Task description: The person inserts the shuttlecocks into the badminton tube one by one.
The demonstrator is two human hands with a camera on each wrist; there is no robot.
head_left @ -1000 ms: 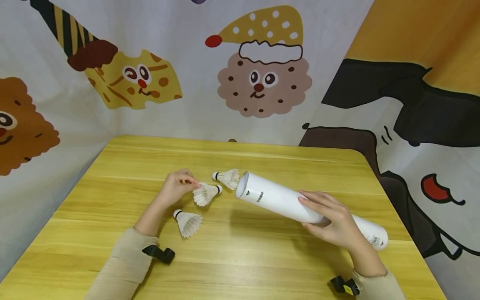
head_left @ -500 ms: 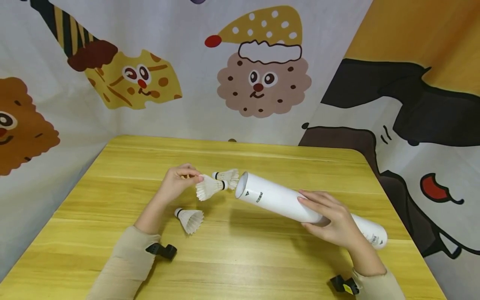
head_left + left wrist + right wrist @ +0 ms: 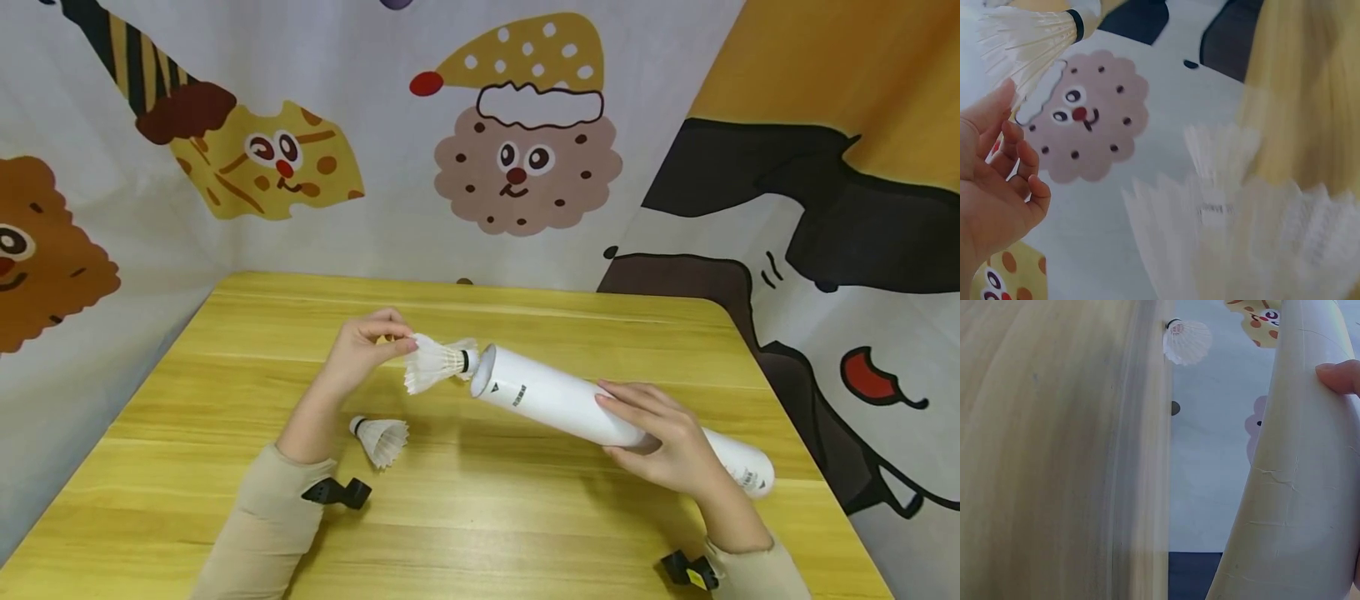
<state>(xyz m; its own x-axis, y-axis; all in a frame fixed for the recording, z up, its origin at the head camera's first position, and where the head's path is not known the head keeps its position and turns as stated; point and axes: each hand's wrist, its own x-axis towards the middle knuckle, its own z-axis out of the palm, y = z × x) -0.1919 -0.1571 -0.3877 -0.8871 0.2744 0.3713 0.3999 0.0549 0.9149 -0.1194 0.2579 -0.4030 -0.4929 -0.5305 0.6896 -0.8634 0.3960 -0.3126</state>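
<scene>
My left hand (image 3: pixel 367 348) pinches a white feather shuttlecock (image 3: pixel 433 364) by the edge of its skirt. Its cork, with a black band, points right, right at the mouth of a white shuttlecock tube (image 3: pixel 551 393). In the left wrist view the thumb and fingertips hold the feathers of this shuttlecock (image 3: pixel 1032 44). My right hand (image 3: pixel 667 442) grips the tube around its middle, its open end tilted up to the left. A second shuttlecock (image 3: pixel 470 343) is mostly hidden behind the held one. Nearer me, a third shuttlecock (image 3: pixel 384 442) lies on its side.
All this happens on a wood-grain table (image 3: pixel 480 533). Behind it hangs a curtain (image 3: pixel 390 242) with cartoon prints. Black wrist cameras sit on both sleeves, the left camera (image 3: pixel 337 493) close to the near shuttlecock.
The left hand has lifted its shuttlecock and carried it right and away from me, bringing the cork up to the tube's mouth. Right hand and tube have stayed nearly still.
</scene>
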